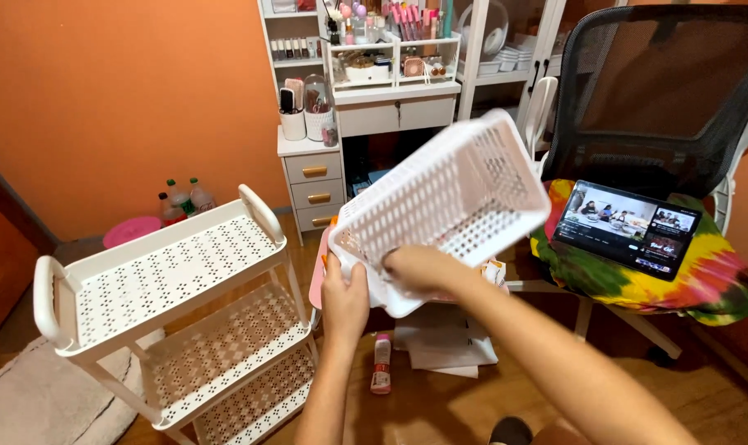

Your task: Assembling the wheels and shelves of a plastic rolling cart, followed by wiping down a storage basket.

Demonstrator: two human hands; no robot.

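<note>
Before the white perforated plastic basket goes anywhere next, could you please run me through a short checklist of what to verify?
1. Left hand has a grip on the white perforated plastic basket at its lower corner: ok.
2. Right hand reaches into the basket's open mouth; whether it holds anything: cannot tell.
3. Basket level: not ok, it is tilted on its side.
4. Top shelf of the white three-tier plastic trolley bare: ok.
5. Floor beneath the hands free of clutter: not ok, a small white bottle with a pink cap and white papers lie there.
</note>
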